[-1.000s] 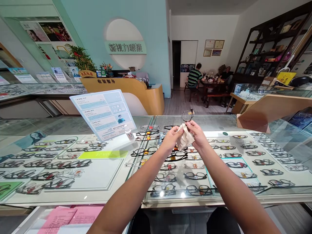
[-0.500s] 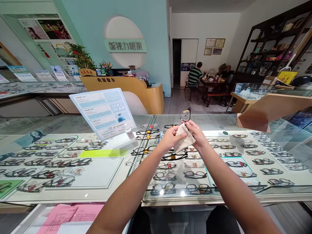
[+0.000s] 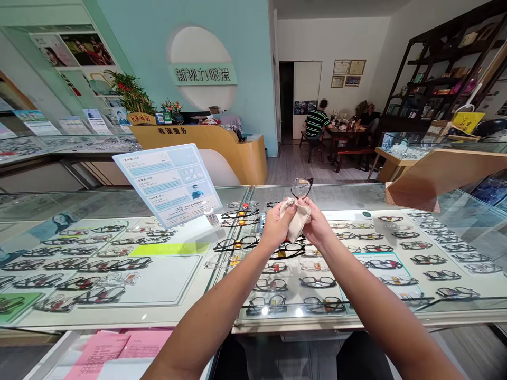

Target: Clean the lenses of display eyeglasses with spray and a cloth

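Above the glass display case, my two hands are together around a pair of dark-framed eyeglasses (image 3: 301, 188) and a cream cleaning cloth (image 3: 299, 220). My left hand (image 3: 276, 224) is closed, its thumb pressing the cloth against the glasses. My right hand (image 3: 316, 224) is closed on the frame from the right side, touching the cloth too. One lens stands up above my fingers; the other part of the glasses is hidden by the cloth and fingers. Rows of eyeglasses (image 3: 317, 282) lie in the case beneath my forearms.
A light blue information sign (image 3: 168, 184) stands left of my hands, with a small white bottle (image 3: 210, 215) beside it. A tilted brown board (image 3: 439, 177) is at the right. Pink papers (image 3: 103, 352) lie in an open drawer (image 3: 51, 359). A seated person (image 3: 316, 124) is in the background.
My left hand and the cloth have shifted up and slightly right, so the cloth now reaches the base of the raised lens. The glasses have turned and tilted a little.
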